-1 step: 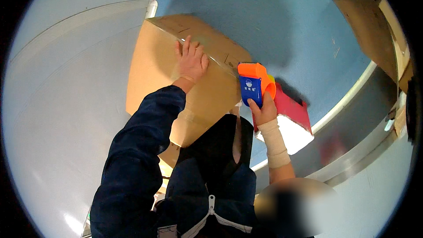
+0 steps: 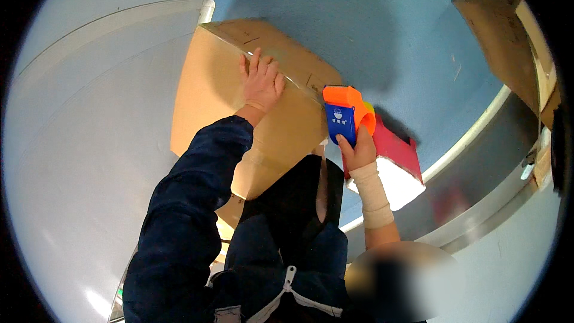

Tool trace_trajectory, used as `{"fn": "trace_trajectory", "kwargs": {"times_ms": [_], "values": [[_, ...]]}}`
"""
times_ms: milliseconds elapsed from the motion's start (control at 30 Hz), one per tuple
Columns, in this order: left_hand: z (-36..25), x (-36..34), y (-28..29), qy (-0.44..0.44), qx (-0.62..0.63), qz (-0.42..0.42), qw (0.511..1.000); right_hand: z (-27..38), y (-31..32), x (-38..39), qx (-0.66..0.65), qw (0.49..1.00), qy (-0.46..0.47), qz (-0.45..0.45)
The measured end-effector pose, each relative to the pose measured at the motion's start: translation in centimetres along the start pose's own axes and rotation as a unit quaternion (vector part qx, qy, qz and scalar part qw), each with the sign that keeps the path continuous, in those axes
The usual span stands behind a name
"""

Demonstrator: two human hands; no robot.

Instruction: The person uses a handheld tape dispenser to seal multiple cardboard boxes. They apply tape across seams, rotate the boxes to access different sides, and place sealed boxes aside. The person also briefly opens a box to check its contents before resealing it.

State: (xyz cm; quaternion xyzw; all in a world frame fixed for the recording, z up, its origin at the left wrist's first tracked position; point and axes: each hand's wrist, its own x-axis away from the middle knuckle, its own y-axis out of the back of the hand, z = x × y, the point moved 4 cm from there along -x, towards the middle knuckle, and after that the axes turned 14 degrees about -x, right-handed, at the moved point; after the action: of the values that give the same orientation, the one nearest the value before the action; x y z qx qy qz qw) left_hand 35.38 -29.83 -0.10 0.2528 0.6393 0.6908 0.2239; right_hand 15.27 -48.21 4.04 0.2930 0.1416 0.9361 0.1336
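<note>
My left hand point(image 2: 262, 84) lies flat on top of the cardboard box point(image 2: 209, 93), fingers point(image 2: 256, 60) spread and stretched out toward twelve o'clock, gripping nothing, just pressing the flap down along the clear tape seam point(image 2: 287, 78) that runs across the lid. The dark blue sleeve point(image 2: 191, 203) of that arm comes up from seven o'clock. My right hand point(image 2: 359, 151) sits at about three o'clock of the box, fingers curled tight round the blue handle of the tape dispenser point(image 2: 347, 110), its orange top pointing up toward twelve. The dispenser is right at the box's right edge, just beside the cardboard; I cannot tell whether it touches. A beige wrap point(image 2: 373, 194) covers my right wrist and forearm. Just behind the dispenser, toward four o'clock, a red block-shaped thing point(image 2: 397, 146) with a bright white lower face rests on the blue surface point(image 2: 371, 30). That surface spreads out from twelve to two o'clock. Another cardboard box point(image 2: 502, 36) stands well apart at two o'clock, near the rim of the view.
</note>
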Motion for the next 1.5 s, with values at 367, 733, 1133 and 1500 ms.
{"fn": "trace_trajectory", "kwargs": {"times_ms": [367,733,1133,1500], "values": [[-0.5,0.3,1.3,-0.002,0.027,-0.011,1.000,2.4,-0.7,0.3,0.138,0.989,0.038,-0.028],[20.0,0.4,0.5,0.317,0.072,0.088,0.942,2.2,-1.1,-0.2,0.212,0.977,-0.003,-0.030],[19.8,-8.2,-3.8,0.391,0.065,0.331,0.856,0.3,1.0,-2.1,0.051,0.992,-0.005,0.118],[8.9,-2.8,8.6,0.365,0.072,0.117,0.921,4.4,3.8,-10.8,-0.163,0.979,-0.034,0.117]]}}
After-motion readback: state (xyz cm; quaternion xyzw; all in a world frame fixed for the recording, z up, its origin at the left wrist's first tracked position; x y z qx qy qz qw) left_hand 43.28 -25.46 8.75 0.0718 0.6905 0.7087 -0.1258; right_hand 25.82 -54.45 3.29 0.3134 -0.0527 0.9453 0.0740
